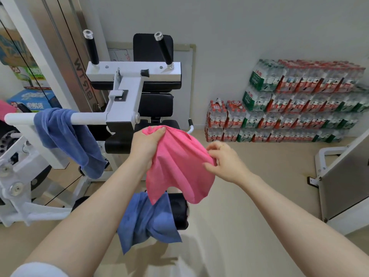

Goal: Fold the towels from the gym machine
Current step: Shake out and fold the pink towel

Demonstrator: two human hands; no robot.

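- Nearest the camera, draped over a black roller pad [179, 211]: a blue towel [147, 220], bunched and hanging loose, corners drooping below the pad.
- Just above that, held in mid-air between both hands: the pink towel [179, 166], clear of the machine and hanging in soft folds.
- Left hand [146, 145] closed in a fist round a gathered top edge, cloth bunched out above the knuckles.
- Right hand [225, 161] partly open, thumb and forefinger pinching the towel's right edge, other fingers spread loose; a ring on one finger.
- Thin, light, limp cloth by the look of it: no stiffness, likely to sag and crumple wherever unsupported; nothing fragile, little risk of slipping from a pinch.
- Best taken by two adjacent corners, one per hand, and pulled taut so the sheet hangs flat; the fistful on the left probably needs releasing and working along the hem to find a corner.
- Further back on the left, slung over the white bar [87, 117] of the gym machine [123, 108]: a second blue towel [65, 136], thicker-looking and hanging long.
- At the far left edge: a sliver of pink cloth [6, 110], too cropped to identify.
- Against the far wall: stacked packs of bottled water [299, 100].
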